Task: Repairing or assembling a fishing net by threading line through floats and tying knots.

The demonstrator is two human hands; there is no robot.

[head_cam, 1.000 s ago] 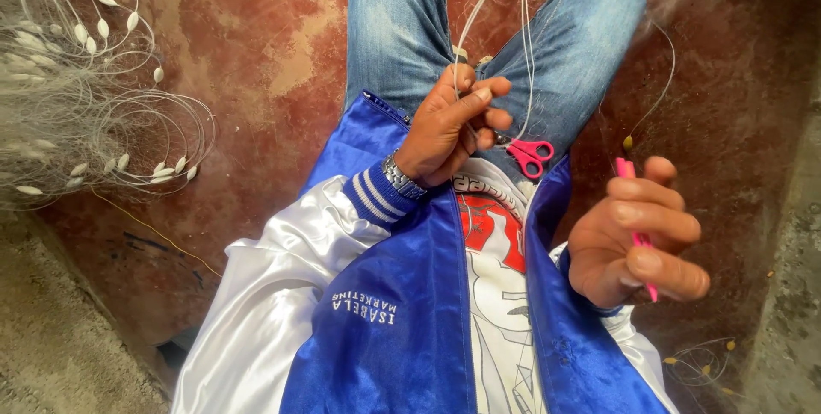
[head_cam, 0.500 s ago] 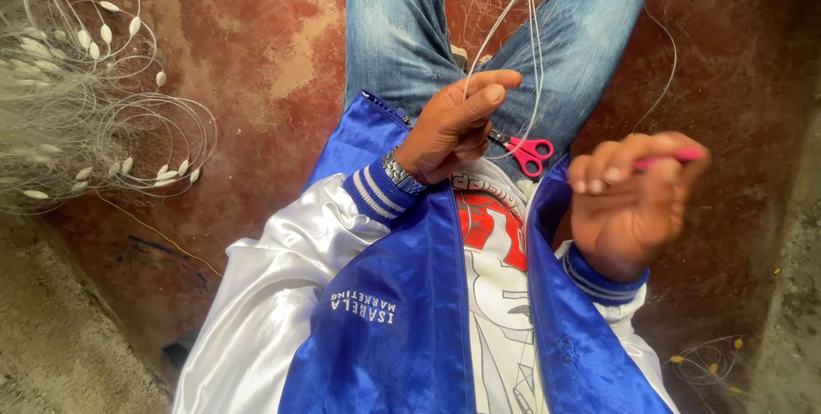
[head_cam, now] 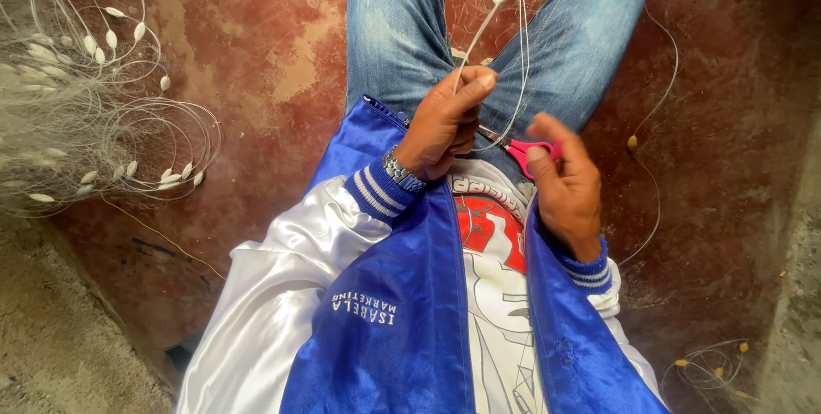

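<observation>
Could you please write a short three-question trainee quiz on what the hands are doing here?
1. True or false: the left hand pinches a white line.
2. What colour are the handles of the scissors under the right hand?
3. The heap of fishing net with white floats lies on which side of the picture: A left, B right?

Key: 1 true; 2 pink; 3 A.

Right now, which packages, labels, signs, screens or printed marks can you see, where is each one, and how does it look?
No packages, signs or screens.
Jacket lettering: small white line of text on the blue front panel, low centre.
Shirt print: red and white graphic with grey outlines on the white shirt, between the jacket's open sides, below the left hand and right hand.
</observation>
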